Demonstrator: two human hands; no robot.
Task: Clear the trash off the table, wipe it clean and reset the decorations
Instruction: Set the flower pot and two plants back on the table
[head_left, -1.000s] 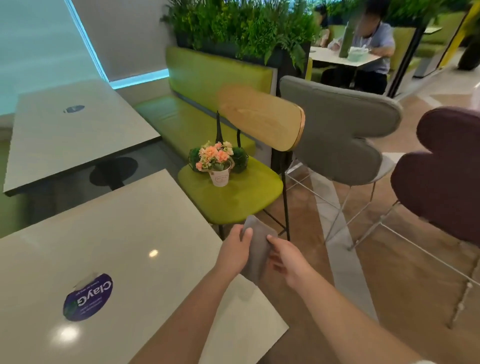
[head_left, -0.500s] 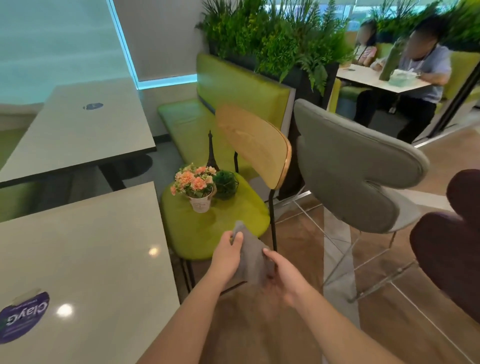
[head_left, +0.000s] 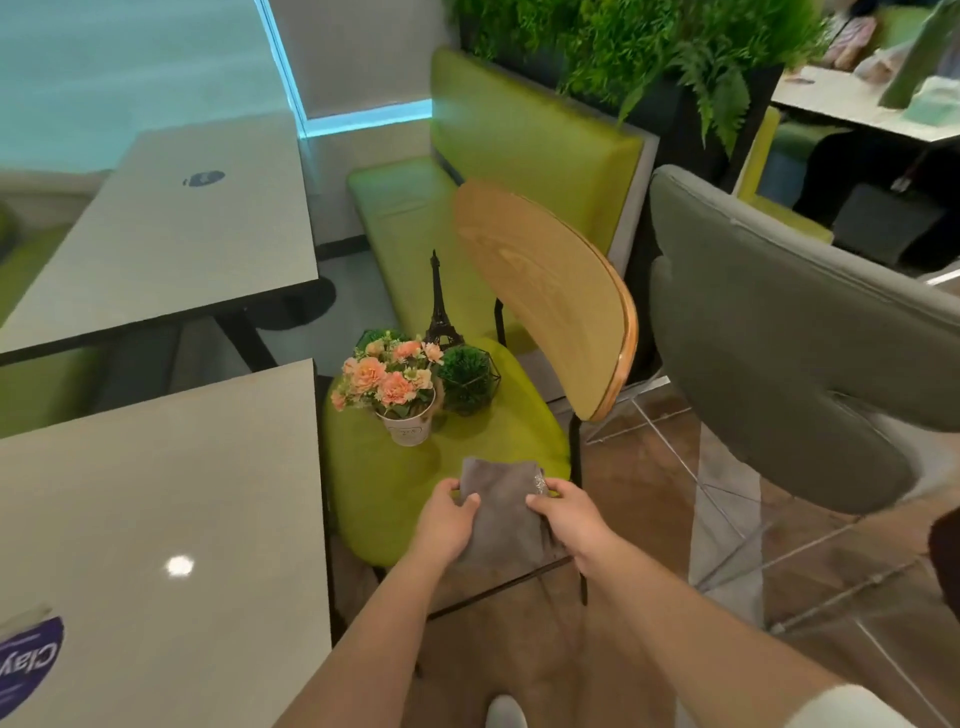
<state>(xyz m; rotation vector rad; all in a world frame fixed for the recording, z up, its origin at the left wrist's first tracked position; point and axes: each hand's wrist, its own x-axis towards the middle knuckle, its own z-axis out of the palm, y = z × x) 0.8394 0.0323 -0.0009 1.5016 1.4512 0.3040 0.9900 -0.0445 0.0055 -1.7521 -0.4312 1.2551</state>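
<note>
Holding a grey cloth (head_left: 498, 512) between them, both hands reach out over the near edge of a green chair seat (head_left: 395, 488). The left hand (head_left: 441, 525) grips the cloth's left edge, thumb on top and fingers curled underneath; the right hand (head_left: 569, 514) pinches its right edge, thumb on top in the same way. The cloth hangs folded between them, just above the seat's near right corner.

Farther back on the same seat stand three decorations, close together. One small white pot (head_left: 408, 427) holds a bunch of peach and cream flowers (head_left: 387, 376). Just right of it, one black wire frame (head_left: 467, 379) encloses a round green ball of foliage. Behind both rises one dark miniature tower (head_left: 439, 306), upright. A second patch of green shows behind the flowers on the left, but what it belongs to cannot be told.

The chair has a curved wooden backrest (head_left: 550, 301) on its right side. To the left lies the near table (head_left: 156, 519), its pale top carrying one round purple sticker (head_left: 28, 660) at the near left corner. A second table (head_left: 171, 228) stands farther left, with one dark sticker on it. One grey padded chair (head_left: 795, 332) stands to the right, and a green bench (head_left: 467, 171) runs along the far side beneath a planter of ferns (head_left: 649, 47).
</note>
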